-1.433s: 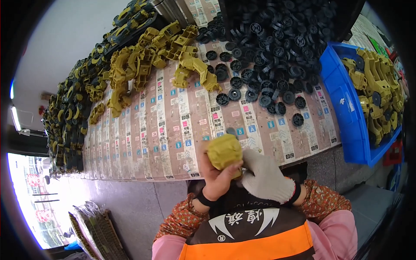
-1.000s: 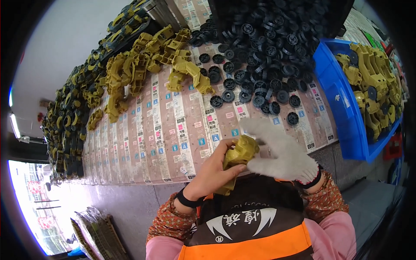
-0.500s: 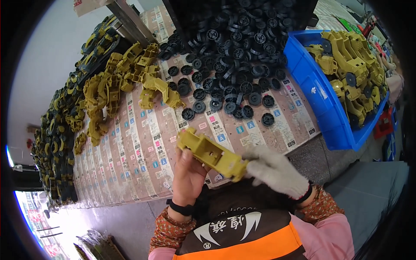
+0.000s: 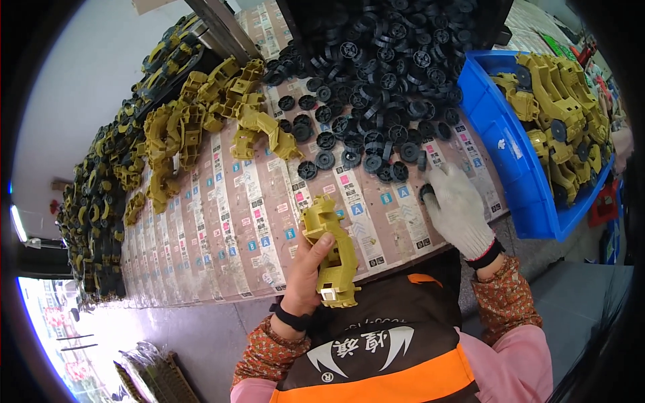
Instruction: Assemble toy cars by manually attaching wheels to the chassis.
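Observation:
My bare left hand (image 4: 310, 269) is closed around a yellow plastic toy vehicle body (image 4: 341, 258), turned lengthwise toward me with its hollow side partly showing. My right hand (image 4: 460, 211), in a white knitted glove, is over the table at the near right edge of the loose wheels. Between its thumb and fingers a black toy wheel (image 4: 426, 193) shows in part; the glove covers the rest. Another black wheel (image 4: 422, 160) stands on edge just beside the gloved fingertips. Many more black wheels (image 4: 324, 159) lie scattered beyond both hands.
A dark bin (image 4: 292, 17) spills wheels onto the label-covered table (image 4: 222, 248). Yellow bodies (image 4: 188, 127) are heaped at left, beside stacked bodies with wheels (image 4: 94, 208). At right stands a blue crate (image 4: 494, 144) full of yellow bodies. A metal post (image 4: 225, 30) rises at the back.
My right hand has left the toy body and moved up and right to the wheels, closing on one. My left hand has turned the body from crosswise to lengthwise. The view has shifted slightly.

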Demonstrator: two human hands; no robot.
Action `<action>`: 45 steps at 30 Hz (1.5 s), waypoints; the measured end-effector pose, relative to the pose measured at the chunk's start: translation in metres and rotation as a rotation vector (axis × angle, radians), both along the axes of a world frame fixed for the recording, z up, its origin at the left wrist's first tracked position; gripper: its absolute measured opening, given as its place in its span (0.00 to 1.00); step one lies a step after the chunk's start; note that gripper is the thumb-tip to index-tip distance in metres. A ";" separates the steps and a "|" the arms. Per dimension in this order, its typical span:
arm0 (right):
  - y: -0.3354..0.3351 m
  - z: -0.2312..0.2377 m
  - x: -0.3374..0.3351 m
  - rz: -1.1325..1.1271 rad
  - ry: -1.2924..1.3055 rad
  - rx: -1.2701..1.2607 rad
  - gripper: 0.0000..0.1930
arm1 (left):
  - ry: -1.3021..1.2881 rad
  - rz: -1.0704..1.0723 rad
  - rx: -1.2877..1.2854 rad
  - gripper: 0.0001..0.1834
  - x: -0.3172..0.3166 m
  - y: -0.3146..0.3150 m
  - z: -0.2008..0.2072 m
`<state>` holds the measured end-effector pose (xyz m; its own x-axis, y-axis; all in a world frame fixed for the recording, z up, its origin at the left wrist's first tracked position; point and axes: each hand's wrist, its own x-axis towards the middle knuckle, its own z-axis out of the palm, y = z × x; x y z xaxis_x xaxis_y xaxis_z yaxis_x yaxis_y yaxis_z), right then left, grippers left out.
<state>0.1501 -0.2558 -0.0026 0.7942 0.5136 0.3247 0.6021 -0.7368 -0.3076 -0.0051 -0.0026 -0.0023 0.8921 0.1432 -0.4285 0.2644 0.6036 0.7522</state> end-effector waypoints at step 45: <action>0.033 0.030 -0.033 0.046 1.116 0.711 0.11 | -0.329 -0.284 0.630 0.48 -0.008 -0.006 -0.021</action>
